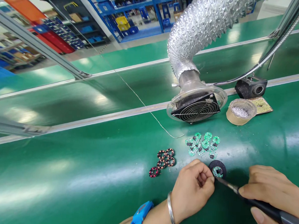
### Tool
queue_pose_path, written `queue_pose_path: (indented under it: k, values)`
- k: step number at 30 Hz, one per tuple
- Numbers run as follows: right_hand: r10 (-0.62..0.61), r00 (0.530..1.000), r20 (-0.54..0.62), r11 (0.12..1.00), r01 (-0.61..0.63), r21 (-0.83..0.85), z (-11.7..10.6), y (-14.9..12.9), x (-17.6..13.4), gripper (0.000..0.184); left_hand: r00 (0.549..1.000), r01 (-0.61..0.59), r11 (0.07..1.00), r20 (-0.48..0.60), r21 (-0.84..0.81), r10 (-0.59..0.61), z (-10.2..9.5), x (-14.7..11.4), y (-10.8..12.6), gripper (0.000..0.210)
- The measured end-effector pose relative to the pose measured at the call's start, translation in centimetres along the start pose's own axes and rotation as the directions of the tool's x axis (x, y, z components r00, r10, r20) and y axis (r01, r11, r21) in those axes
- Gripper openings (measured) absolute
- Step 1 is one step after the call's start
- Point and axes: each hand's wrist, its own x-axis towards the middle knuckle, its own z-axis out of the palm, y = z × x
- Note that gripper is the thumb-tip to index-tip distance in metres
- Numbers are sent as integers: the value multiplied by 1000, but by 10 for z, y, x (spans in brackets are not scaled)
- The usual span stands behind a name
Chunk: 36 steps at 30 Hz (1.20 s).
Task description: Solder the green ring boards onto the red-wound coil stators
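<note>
My right hand (276,189) grips a soldering iron (265,205) by its dark handle, the tip pointing left. That tip meets the edge of a small round green circuit board (216,172), which carries a black part and lies on a black disc (223,165). Thumb and fingertips of my left hand (192,192) are pinched together at the left edge of the disc. Whatever they hold is too small to make out. Beyond the disc lies a loose group of similar ring-shaped boards (205,145). Several copper-wound ring coils (161,164) sit left of my left hand.
A fume extractor with a round grille (199,108) and silver duct (192,37) hangs over the bench's far side. Solder wire (145,105) stretches down to the green bench (84,182). At right stand a tub of metal shavings (236,119) and a black iron holder (249,87).
</note>
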Motion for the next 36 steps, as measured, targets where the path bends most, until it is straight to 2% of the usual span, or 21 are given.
queue_pose_path:
  k: [2,4,5,6,8,11,15,19,26,32,36]
  values:
    - [-8,1000,-28,1000,8,19,4,-1,-1,17,1000,0,1000,-6,-4,0,0,0,1,12]
    - [28,988,-155,999,-23,32,11,-1,-4,15,1000,-1,1000,-7,-5,1,0,-1,1,12]
    - [64,961,-268,998,-57,36,13,-1,-6,16,1000,-2,1000,-9,-6,2,0,-1,1,12]
    - [90,942,-323,996,-85,29,16,0,-8,18,1000,-3,1000,-9,-5,3,0,-1,1,12]
    - [57,944,-326,998,-63,-8,18,4,-10,20,1000,-8,1000,-5,-3,8,-1,-1,0,12]
    - [-8,969,-247,998,-8,-61,16,13,-10,29,1000,-13,1000,6,3,13,-1,0,1,12]
    - [-30,984,-176,998,20,-59,18,23,-5,38,1000,-17,1000,1,12,17,0,0,0,13]
    - [-48,988,-145,996,38,-76,26,26,0,29,1000,-26,999,2,28,26,1,1,-1,14]
    - [-19,998,68,999,22,-47,37,33,5,27,1000,-30,999,4,-25,30,-1,-1,-3,12]
    - [44,999,12,999,-45,26,35,35,0,28,998,-54,994,8,-95,55,-1,-1,-8,5]
    - [63,998,-15,997,-62,48,34,35,-3,26,993,-119,992,-29,-41,118,1,2,-7,6]
